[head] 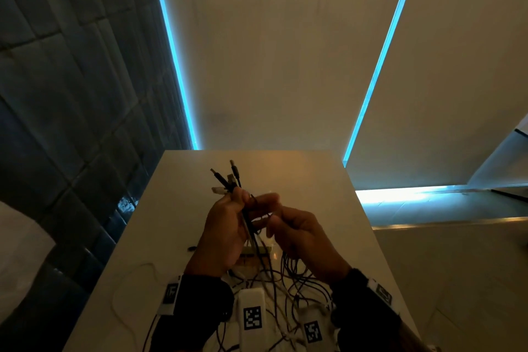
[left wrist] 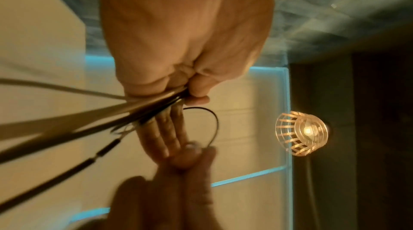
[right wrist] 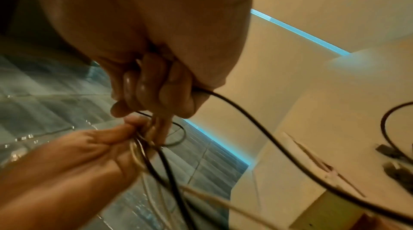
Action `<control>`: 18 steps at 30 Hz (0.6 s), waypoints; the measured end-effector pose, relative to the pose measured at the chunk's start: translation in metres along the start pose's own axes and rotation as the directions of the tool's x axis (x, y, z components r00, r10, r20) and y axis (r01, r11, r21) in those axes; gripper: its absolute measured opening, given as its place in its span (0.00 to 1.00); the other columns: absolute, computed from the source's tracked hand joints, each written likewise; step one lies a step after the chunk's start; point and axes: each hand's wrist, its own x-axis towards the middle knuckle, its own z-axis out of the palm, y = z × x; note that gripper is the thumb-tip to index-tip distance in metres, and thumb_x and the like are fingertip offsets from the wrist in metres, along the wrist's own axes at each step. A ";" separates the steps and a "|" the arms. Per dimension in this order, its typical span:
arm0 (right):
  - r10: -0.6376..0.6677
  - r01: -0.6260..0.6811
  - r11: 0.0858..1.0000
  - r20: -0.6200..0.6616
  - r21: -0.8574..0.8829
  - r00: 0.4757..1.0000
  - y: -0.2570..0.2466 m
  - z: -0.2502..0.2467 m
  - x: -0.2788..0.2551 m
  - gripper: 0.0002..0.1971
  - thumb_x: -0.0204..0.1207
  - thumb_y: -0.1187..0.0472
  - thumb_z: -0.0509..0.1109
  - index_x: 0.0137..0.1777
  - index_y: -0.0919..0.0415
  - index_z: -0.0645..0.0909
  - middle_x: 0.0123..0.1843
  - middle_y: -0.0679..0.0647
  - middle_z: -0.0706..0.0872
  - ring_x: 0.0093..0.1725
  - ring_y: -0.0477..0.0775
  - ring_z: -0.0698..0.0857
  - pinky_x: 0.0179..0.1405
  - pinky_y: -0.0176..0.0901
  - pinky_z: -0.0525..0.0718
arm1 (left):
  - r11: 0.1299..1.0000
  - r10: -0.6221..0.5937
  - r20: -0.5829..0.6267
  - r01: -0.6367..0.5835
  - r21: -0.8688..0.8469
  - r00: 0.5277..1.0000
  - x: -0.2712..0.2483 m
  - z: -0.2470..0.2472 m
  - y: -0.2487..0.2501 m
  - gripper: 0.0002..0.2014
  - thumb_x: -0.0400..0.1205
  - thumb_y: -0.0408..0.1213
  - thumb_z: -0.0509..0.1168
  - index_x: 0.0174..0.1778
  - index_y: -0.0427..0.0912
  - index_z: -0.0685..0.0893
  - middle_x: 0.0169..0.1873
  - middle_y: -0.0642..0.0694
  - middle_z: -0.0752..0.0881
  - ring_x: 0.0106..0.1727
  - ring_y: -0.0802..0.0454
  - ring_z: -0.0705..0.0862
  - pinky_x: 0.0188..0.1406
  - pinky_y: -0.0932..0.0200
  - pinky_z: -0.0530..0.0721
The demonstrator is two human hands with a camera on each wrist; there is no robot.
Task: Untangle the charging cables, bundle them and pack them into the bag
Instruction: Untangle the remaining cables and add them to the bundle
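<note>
- Table: pale top, carries most of the job. No bag seen in any view, so packing not started.
- Loose cables: black + pale wires sprawl over near end of table, crossing each other; looks mostly tangled, bulk of sorting left by my read.
- Left hand: raised above table, grip curled tight round a gathered bunch of cables; plug ends stick up past the fingers, roughly lined up. Start of a bundle, not tied.
- Right hand: just beside left, thumb + fingers pinching one thin black cable that trails down twd table.
- Judgement: early stage. Ends being collected; untangle, tie, pack all to come.
</note>
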 end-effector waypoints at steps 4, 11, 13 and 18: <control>0.099 -0.098 0.995 0.046 -0.028 0.994 0.015 -0.003 -0.008 0.14 0.85 0.66 0.60 0.37 0.65 0.76 0.19 0.42 0.72 0.18 0.39 0.65 0.20 0.30 0.65 | 0.965 0.073 0.028 -0.063 -0.254 0.997 0.001 -0.004 0.007 0.17 0.89 0.40 0.46 0.36 0.42 0.72 0.38 0.37 0.89 0.37 0.44 0.89 0.35 0.54 0.88; 0.176 -0.176 0.978 -0.011 -0.111 0.984 0.060 -0.010 -0.010 0.14 0.84 0.66 0.61 0.35 0.62 0.77 0.20 0.43 0.69 0.19 0.42 0.64 0.20 0.33 0.63 | 0.974 0.177 0.026 -0.171 -0.147 0.984 0.000 -0.004 0.006 0.16 0.88 0.37 0.48 0.34 0.43 0.71 0.23 0.50 0.74 0.18 0.58 0.63 0.19 0.64 0.65; 0.176 -0.180 0.971 -0.039 -0.160 0.984 0.078 -0.016 -0.009 0.15 0.84 0.64 0.63 0.34 0.58 0.78 0.22 0.48 0.68 0.21 0.44 0.65 0.21 0.35 0.63 | 0.978 0.183 0.038 -0.178 -0.107 0.982 0.001 -0.004 0.006 0.16 0.88 0.38 0.48 0.33 0.42 0.70 0.20 0.52 0.70 0.17 0.59 0.62 0.18 0.65 0.63; 0.157 -0.168 0.942 -0.060 -0.290 0.986 0.103 -0.027 -0.006 0.17 0.83 0.63 0.64 0.30 0.52 0.79 0.24 0.51 0.71 0.23 0.43 0.68 0.25 0.35 0.67 | 0.982 0.186 0.039 -0.187 0.001 0.982 0.001 -0.001 0.003 0.17 0.88 0.40 0.48 0.33 0.41 0.70 0.18 0.52 0.68 0.17 0.59 0.60 0.18 0.63 0.58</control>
